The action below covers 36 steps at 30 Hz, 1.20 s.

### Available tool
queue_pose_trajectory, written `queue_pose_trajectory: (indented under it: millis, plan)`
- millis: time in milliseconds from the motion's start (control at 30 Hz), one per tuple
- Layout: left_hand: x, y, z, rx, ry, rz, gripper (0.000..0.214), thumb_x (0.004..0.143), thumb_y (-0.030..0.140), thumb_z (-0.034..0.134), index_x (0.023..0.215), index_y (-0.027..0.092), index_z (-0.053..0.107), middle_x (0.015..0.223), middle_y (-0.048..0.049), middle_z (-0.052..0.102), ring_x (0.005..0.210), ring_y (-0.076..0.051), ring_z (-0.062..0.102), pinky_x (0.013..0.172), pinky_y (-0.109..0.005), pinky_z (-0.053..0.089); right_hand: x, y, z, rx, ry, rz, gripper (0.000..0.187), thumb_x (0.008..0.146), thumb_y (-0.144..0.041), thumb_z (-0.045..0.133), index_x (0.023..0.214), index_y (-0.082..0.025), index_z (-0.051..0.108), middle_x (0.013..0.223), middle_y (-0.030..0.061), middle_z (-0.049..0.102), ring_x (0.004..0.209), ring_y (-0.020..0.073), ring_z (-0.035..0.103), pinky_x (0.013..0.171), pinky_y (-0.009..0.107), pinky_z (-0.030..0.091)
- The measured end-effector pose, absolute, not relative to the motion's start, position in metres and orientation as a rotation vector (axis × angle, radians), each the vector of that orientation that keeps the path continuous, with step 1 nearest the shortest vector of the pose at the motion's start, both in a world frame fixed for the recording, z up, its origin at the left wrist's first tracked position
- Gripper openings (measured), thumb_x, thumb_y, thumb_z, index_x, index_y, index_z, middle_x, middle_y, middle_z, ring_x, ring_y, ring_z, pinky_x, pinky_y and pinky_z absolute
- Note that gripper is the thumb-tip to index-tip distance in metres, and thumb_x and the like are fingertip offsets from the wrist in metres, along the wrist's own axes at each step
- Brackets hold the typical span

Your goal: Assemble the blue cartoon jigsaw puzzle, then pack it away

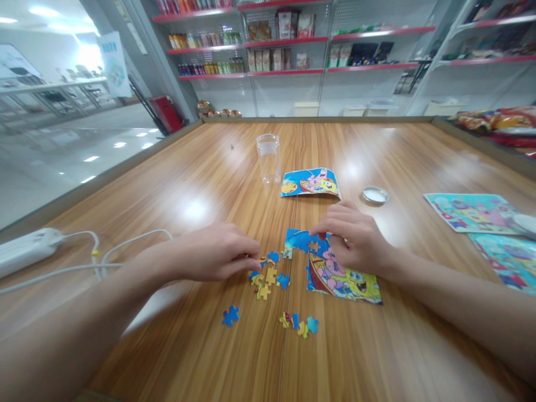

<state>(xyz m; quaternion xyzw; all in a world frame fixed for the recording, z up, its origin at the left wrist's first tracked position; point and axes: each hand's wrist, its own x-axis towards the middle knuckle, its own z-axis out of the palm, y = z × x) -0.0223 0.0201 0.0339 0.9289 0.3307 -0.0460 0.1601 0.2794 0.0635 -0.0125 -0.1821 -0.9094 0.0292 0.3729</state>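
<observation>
My left hand (221, 251) has its fingertips pinched together on a small yellow-and-blue puzzle piece (263, 261) at the edge of a loose pile. Around it lie more blue and yellow pieces (271, 275). My right hand (358, 234) rests over the partly assembled cartoon jigsaw puzzle (326, 279), its index fingertip at the blue upper part and its thumb apart, covering the upper right. An orange-brown piece (313, 246) sits by a gap in the puzzle. Nearer me are a single blue piece (230, 315) and a small group of pieces (299, 324).
Behind the puzzle lie a curved picture card (310, 183), a clear plastic jar (268, 159) and a round lid (375, 195). Two cartoon sheets (473, 212) lie at right. A white power strip (31, 248) with cables (100, 245) is at left. Stocked shelves (285, 40) stand beyond the table.
</observation>
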Motion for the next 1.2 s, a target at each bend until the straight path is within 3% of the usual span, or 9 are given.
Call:
queue_pose_trajectory:
  millis: [167, 367, 567, 900, 1067, 1200]
  plan:
    - [-0.022, 0.021, 0.032, 2.626, 0.965, -0.148, 0.028, 0.096, 0.037, 0.061, 0.075, 0.019, 0.06, 0.065, 0.0012, 0.062, 0.059, -0.012, 0.055, 0.055, -0.025, 0.031, 0.28, 0.064, -0.013, -0.449, -2.329, 0.076, 0.031, 0.074, 0.002, 0.048, 0.089, -0.019, 0.065, 0.073, 0.0011, 0.064, 0.071, 0.0174, 0.058, 0.077, 0.037, 0.04]
    - [-0.025, 0.021, 0.037, 2.592, 0.966, -0.18, 0.021, 0.095, 0.032, 0.061, 0.079, 0.019, 0.062, 0.069, 0.0012, 0.065, 0.063, -0.012, 0.058, 0.056, -0.024, 0.033, 0.279, 0.063, -0.013, -0.448, -2.325, 0.084, 0.033, 0.075, 0.003, 0.048, 0.091, -0.019, 0.066, 0.073, 0.0006, 0.066, 0.071, 0.0168, 0.059, 0.077, 0.036, 0.04]
    - [-0.015, 0.013, 0.038, 2.532, 0.943, -0.158, 0.03, 0.083, 0.05, 0.076, 0.095, 0.024, 0.067, 0.069, 0.004, 0.064, 0.06, -0.012, 0.059, 0.054, -0.022, 0.034, 0.278, 0.063, -0.013, -0.454, -2.33, 0.076, 0.03, 0.075, 0.002, 0.048, 0.087, -0.019, 0.065, 0.071, 0.0, 0.063, 0.068, 0.0162, 0.057, 0.076, 0.036, 0.039]
    - [-0.011, 0.012, 0.034, 2.481, 0.775, -0.135, 0.014, 0.088, 0.031, 0.074, 0.082, 0.021, 0.067, 0.071, 0.0034, 0.069, 0.061, -0.01, 0.06, 0.056, -0.021, 0.039, 0.277, 0.062, -0.013, -0.453, -2.329, 0.079, 0.029, 0.076, 0.002, 0.047, 0.086, -0.019, 0.064, 0.071, 0.0, 0.063, 0.068, 0.0159, 0.056, 0.076, 0.036, 0.039]
    - [-0.012, 0.011, 0.034, 2.517, 0.707, -0.05, 0.006, 0.09, 0.019, 0.068, 0.095, 0.022, 0.068, 0.074, 0.0023, 0.069, 0.063, -0.011, 0.061, 0.058, -0.022, 0.042, 0.277, 0.063, -0.013, -0.451, -2.329, 0.083, 0.029, 0.076, 0.002, 0.047, 0.086, -0.019, 0.064, 0.071, -0.0001, 0.063, 0.068, 0.0157, 0.056, 0.076, 0.036, 0.039]
    - [-0.011, 0.012, 0.032, 2.523, 0.648, -0.051, 0.006, 0.09, 0.016, 0.066, 0.092, 0.021, 0.069, 0.079, 0.0008, 0.073, 0.069, -0.012, 0.065, 0.062, -0.022, 0.045, 0.277, 0.063, -0.014, -0.453, -2.333, 0.081, 0.029, 0.076, 0.002, 0.047, 0.086, -0.02, 0.064, 0.07, -0.0003, 0.062, 0.068, 0.0159, 0.055, 0.075, 0.036, 0.039]
